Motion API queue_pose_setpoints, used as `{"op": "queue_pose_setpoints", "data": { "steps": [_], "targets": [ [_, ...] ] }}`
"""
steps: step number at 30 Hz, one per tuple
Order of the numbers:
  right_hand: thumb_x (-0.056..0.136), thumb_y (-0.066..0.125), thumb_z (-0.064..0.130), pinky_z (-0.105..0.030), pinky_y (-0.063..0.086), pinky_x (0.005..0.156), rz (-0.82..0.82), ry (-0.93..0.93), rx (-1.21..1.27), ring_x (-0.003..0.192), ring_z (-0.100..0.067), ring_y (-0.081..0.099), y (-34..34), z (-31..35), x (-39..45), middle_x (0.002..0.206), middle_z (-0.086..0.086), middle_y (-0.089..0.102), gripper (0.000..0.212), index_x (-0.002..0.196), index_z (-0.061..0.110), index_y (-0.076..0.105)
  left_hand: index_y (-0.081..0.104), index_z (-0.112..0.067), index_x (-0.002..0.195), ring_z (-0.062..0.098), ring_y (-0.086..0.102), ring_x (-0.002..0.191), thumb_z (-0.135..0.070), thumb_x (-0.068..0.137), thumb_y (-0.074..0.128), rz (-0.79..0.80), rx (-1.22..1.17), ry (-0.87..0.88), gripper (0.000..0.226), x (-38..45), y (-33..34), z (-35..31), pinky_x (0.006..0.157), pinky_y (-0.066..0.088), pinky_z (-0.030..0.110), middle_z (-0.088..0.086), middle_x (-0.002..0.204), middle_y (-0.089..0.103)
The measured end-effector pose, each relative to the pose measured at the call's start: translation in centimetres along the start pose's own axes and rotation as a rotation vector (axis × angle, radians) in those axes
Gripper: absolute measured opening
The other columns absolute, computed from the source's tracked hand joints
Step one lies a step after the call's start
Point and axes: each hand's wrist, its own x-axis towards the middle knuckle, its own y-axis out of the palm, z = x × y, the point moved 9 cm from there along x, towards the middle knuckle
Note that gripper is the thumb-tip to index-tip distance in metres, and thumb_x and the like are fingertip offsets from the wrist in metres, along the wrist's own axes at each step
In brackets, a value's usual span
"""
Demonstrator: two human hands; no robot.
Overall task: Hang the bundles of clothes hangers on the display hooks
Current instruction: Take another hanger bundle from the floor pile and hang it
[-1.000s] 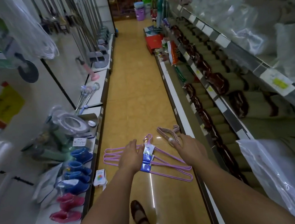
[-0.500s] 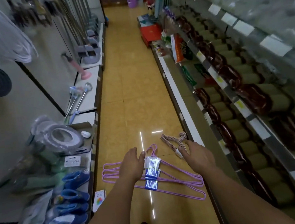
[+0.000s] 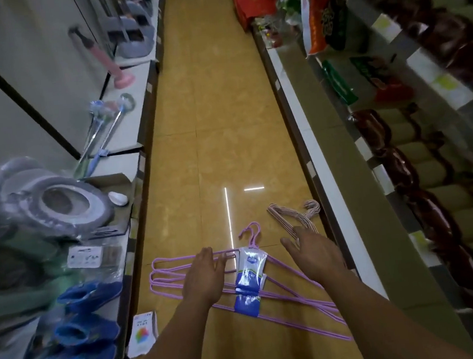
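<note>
Left grip (image 3: 202,279): fingers straight, lying across the purple hanger bundle (image 3: 163,277) just left of its blue-white label (image 3: 249,278). Right grip (image 3: 314,254): fingers spread, over the pink hanger bundle (image 3: 283,218); contact unclear. Both bundles appear to lie on the aisle floor (image 3: 219,123), between shelves.
</note>
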Motion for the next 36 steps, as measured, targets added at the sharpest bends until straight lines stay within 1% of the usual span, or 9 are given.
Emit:
{"op": "queue_pose_setpoints", "data": {
  "steps": [6,9,14,18,21,24,30,34,36],
  "targets": [
    [0.097,0.03,0.058,-0.033,0.044,0.093,0.074,0.034,-0.062,0.12,-0.019,0.053,11.5,-5.0,8.1,0.137,0.0,0.053,0.056,0.14,0.024,0.041,0.031,-0.013,0.147,0.023,0.031,0.14,-0.048,0.099,0.029,0.028,-0.002,-0.043,0.059,9.6,10.1,6.1,0.112,0.029,0.038,0.006,0.153,0.032],
    [0.097,0.029,0.058,-0.034,0.044,0.094,0.104,0.054,-0.109,0.119,-0.02,0.053,17.1,-7.5,11.5,0.135,-0.001,0.054,0.056,0.14,0.024,0.041,0.032,-0.013,0.146,0.022,0.032,0.14,-0.047,0.099,0.03,0.034,0.009,-0.035,0.058,13.9,15.0,8.7,0.112,0.03,0.038,0.007,0.152,0.034],
    [0.097,0.025,0.059,-0.043,0.027,0.11,0.235,0.099,-0.184,0.123,-0.023,0.05,26.8,-11.4,16.7,0.134,-0.004,0.055,0.058,0.138,0.022,0.042,0.032,-0.011,0.146,0.023,0.03,0.141,-0.046,0.1,0.03,0.058,0.037,-0.015,0.058,20.1,22.6,12.7,0.113,0.027,0.037,0.008,0.153,0.032],
    [0.096,0.024,0.06,-0.045,0.024,0.111,0.325,0.132,-0.188,0.127,-0.025,0.046,33.1,-14.3,19.7,0.139,-0.006,0.049,0.062,0.141,0.021,0.038,0.032,-0.01,0.146,0.024,0.03,0.14,-0.041,0.101,0.03,0.087,0.052,0.013,0.055,23.9,27.8,14.9,0.112,0.027,0.036,0.009,0.153,0.031],
    [0.097,0.031,0.055,-0.041,0.032,0.107,0.378,0.149,-0.149,0.128,-0.026,0.044,36.2,-15.4,21.3,0.143,-0.008,0.044,0.059,0.144,0.019,0.033,0.034,-0.01,0.145,0.024,0.032,0.139,-0.037,0.102,0.031,0.077,0.077,0.051,0.051,26.4,29.9,15.6,0.111,0.028,0.035,0.01,0.152,0.034],
    [0.099,0.037,0.046,-0.039,0.037,0.104,0.407,0.153,-0.099,0.127,-0.027,0.045,38.4,-15.7,22.5,0.144,-0.009,0.042,0.056,0.146,0.017,0.03,0.03,-0.013,0.147,0.025,0.023,0.143,-0.036,0.102,0.031,0.046,0.118,0.062,0.051,28.7,30.6,15.9,0.115,0.023,0.038,0.01,0.155,0.027],
    [0.101,0.037,0.035,-0.04,0.039,0.104,0.378,0.198,-0.014,0.128,-0.028,0.045,43.0,-16.4,24.4,0.144,-0.01,0.044,0.051,0.147,0.017,0.027,0.007,-0.022,0.153,0.029,0.002,0.147,-0.028,0.1,0.037,0.146,0.342,0.03,0.061,31.5,33.2,16.5,0.117,0.011,0.048,0.005,0.161,0.001],
    [0.1,0.038,0.025,-0.039,0.042,0.099,0.339,0.231,0.064,0.122,-0.029,0.05,44.3,-16.4,24.7,0.139,-0.01,0.05,0.047,0.146,0.018,0.029,0.006,-0.024,0.152,0.028,-0.002,0.148,-0.028,0.099,0.04,0.155,0.402,0.014,0.064,32.1,34.2,16.7,0.116,0.007,0.052,0.002,0.161,-0.001],
    [0.099,0.041,0.028,-0.039,0.044,0.096,0.268,0.251,0.094,0.118,-0.028,0.053,44.5,-16.4,24.7,0.134,-0.009,0.053,0.045,0.142,0.019,0.035,0.008,-0.025,0.152,0.027,-0.002,0.148,-0.029,0.099,0.038,0.121,0.402,0.003,0.061,32.4,34.1,16.8,0.116,0.004,0.054,0.001,0.161,0.001]
  ]
}}
